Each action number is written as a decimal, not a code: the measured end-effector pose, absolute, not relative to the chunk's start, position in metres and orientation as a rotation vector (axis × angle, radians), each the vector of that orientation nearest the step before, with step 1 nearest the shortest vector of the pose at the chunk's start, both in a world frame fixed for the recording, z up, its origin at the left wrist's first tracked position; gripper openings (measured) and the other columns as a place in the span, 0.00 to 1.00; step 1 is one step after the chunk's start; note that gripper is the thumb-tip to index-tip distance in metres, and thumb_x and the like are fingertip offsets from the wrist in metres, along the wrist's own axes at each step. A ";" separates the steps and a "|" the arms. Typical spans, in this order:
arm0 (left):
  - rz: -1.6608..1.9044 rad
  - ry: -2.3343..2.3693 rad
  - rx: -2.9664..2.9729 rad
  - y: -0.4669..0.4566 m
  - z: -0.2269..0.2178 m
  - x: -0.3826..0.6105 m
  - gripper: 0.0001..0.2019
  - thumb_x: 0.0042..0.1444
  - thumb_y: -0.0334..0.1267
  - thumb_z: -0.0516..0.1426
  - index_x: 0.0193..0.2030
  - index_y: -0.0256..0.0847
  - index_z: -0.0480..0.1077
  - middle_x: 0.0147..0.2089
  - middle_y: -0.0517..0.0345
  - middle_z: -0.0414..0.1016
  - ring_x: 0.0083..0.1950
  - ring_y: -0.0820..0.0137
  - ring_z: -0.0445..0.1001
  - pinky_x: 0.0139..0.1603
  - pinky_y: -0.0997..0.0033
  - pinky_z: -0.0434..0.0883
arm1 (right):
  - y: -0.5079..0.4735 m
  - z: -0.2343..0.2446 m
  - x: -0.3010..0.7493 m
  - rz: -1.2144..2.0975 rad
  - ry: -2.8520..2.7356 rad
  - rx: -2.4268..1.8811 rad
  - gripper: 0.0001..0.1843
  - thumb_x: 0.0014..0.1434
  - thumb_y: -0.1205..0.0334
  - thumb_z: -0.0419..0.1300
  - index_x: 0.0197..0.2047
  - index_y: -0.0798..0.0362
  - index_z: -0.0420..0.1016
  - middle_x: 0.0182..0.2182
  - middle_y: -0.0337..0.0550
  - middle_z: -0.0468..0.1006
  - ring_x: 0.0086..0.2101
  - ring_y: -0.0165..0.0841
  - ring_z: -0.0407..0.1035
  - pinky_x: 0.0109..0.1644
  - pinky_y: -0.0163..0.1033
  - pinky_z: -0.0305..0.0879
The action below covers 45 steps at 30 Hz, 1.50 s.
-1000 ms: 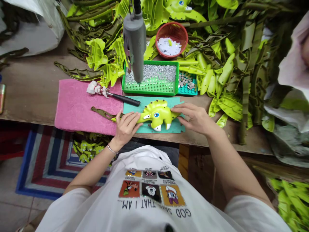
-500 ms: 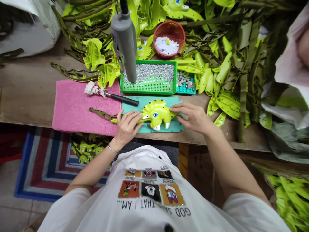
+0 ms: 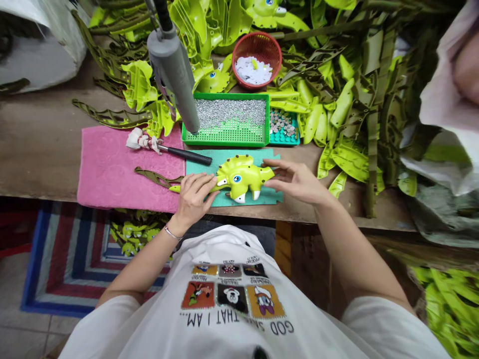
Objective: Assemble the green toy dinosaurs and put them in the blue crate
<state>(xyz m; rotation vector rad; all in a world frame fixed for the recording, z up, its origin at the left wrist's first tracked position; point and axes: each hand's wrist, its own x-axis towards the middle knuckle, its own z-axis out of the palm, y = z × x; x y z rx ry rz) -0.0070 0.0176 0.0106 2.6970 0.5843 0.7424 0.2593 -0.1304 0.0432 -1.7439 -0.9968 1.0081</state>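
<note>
A lime-green plastic triceratops toy (image 3: 239, 175) lies on its side on a teal mat (image 3: 200, 168), its blue eye facing up. My left hand (image 3: 192, 198) presses on the toy's narrow left part and grips it. My right hand (image 3: 295, 182) has its fingers spread, with the fingertips at or just off the toy's right end. An olive-green plastic strip (image 3: 157, 177) runs out from under my left hand's side. A black-handled tool (image 3: 185, 155) with a white cloth-wrapped end (image 3: 140, 140) lies just above the toy.
A hanging grey electric screwdriver (image 3: 174, 70) stands over a green pegboard tray (image 3: 224, 134) of silver pins. A pink towel (image 3: 108, 169) covers the bench's left part. Heaps of green plastic parts (image 3: 344, 114) and a red basket (image 3: 256, 60) fill the back.
My right hand has drawn slightly off the toy's right end, its fingers lifting and spreading. My left hand stays on the toy. The whole scene has shifted a little left in view.
</note>
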 end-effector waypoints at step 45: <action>0.819 0.186 2.864 0.126 0.027 -0.041 0.17 0.71 0.43 0.49 0.55 0.34 0.72 0.45 0.44 0.81 0.45 0.64 0.79 0.47 0.63 0.73 | -0.040 0.081 0.146 -0.441 -1.945 -2.078 0.12 0.67 0.66 0.54 0.41 0.54 0.79 0.28 0.42 0.77 0.32 0.35 0.64 0.51 0.46 0.57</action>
